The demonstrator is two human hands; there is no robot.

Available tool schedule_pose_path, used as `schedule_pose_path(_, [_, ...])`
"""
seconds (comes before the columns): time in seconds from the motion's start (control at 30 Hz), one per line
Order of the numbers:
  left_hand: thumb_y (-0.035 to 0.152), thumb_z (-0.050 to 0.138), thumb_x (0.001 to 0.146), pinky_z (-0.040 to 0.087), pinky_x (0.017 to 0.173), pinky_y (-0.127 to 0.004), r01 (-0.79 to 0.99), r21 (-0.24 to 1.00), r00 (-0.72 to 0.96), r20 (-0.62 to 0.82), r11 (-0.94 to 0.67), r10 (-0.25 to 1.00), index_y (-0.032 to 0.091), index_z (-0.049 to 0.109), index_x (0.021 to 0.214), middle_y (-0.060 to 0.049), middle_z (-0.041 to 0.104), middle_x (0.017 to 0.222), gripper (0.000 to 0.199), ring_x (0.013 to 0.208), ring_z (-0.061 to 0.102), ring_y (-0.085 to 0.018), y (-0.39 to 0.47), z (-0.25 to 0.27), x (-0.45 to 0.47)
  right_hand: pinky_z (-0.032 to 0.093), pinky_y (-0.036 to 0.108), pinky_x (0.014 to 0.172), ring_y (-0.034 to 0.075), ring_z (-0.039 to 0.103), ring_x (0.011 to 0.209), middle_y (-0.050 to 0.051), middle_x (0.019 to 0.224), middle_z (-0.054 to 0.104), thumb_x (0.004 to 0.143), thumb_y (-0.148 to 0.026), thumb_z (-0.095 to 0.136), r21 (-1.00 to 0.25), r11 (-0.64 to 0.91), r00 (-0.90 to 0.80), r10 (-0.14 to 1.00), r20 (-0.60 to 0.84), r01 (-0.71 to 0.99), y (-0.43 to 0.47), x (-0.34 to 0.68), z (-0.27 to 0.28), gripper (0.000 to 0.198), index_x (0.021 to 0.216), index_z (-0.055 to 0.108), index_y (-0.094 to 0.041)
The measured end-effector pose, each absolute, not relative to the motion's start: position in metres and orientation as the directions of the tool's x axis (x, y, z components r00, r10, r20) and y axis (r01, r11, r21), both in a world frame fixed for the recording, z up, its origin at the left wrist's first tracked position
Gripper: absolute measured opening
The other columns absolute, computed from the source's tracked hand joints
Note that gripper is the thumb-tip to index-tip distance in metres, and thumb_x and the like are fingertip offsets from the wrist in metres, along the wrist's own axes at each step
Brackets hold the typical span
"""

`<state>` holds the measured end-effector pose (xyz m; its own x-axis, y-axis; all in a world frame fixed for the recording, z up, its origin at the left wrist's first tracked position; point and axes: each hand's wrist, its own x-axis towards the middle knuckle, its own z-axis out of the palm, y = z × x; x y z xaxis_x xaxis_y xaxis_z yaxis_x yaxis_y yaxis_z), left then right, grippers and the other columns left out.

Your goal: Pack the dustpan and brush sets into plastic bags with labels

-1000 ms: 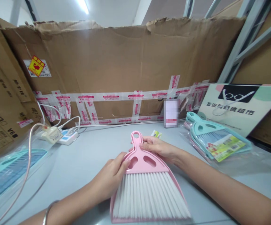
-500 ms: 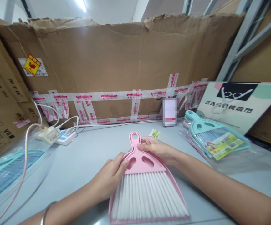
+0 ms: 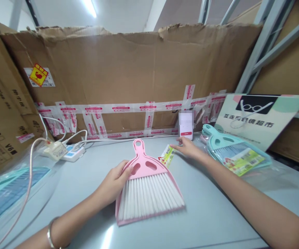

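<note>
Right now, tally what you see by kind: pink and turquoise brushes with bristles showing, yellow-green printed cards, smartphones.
Pink brush: 1
Turquoise brushes: 2
Yellow-green printed cards: 2
Smartphone: 1
Total: 6

At the middle of the worktop [image 3: 206,211], a brush [image 3: 149,193] is nested in a dustpan [image 3: 117,212]; a card [image 3: 167,156] is laid behind them, slightly right. A phone [image 3: 185,125] is stood between card and carton [image 3: 128,69], while stacked sets [image 3: 224,141] are placed at right before a paper bag [image 3: 284,110]. At left, a power strip [image 3: 74,153] is set behind a wrapped set [image 3: 12,183].
</note>
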<state>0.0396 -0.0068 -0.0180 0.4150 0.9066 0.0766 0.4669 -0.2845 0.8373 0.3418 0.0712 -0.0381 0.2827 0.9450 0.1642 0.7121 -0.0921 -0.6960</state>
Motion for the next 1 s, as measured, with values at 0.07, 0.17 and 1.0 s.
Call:
schedule_pose_path(0.07, [0.047, 0.035, 0.087, 0.038, 0.077, -0.029, 0.455, 0.841, 0.418, 0.090, -0.294, 0.904, 0.020, 0.057, 0.096, -0.002, 0.061, 0.090, 0.035, 0.087, 0.054, -0.020, -0.005, -0.020, 0.039, 0.035, 0.042, 0.091, 0.036, 0.044, 0.112, 0.020, 0.110, 0.056, 0.055, -0.040, 0.073, -0.639, -0.139, 0.303, 0.940, 0.155, 0.757, 0.078, 0.345, -0.049, 0.051, 0.094, 0.058, -0.011])
schedule_pose_path(0.17, [0.047, 0.036, 0.087, 0.039, 0.077, -0.029, 0.436, 0.848, 0.424, 0.101, -0.300, 0.900, 0.020, 0.056, 0.096, -0.002, 0.060, 0.090, 0.035, 0.086, 0.053, -0.020, -0.004, -0.022, 0.039, 0.039, 0.038, 0.082, 0.034, 0.049, 0.104, 0.015, 0.099, 0.059, 0.046, -0.041, 0.077, -0.593, -0.183, 0.307, 0.945, 0.114, 0.784, 0.084, 0.343, -0.058, 0.047, 0.079, 0.058, -0.014])
schedule_pose_path(1.0, [0.047, 0.045, 0.083, 0.039, 0.085, -0.029, 0.267, 0.939, 0.224, 0.156, -0.215, 0.962, 0.018, 0.058, 0.105, -0.003, 0.064, 0.097, 0.039, 0.097, 0.055, -0.022, 0.006, -0.023, 0.036, 0.047, 0.030, 0.057, 0.016, 0.059, 0.061, -0.001, 0.069, 0.062, 0.055, -0.048, 0.070, -0.889, 0.454, 0.317, 0.836, 0.448, 0.059, 0.010, 0.317, 0.036, 0.034, 0.073, 0.055, -0.023])
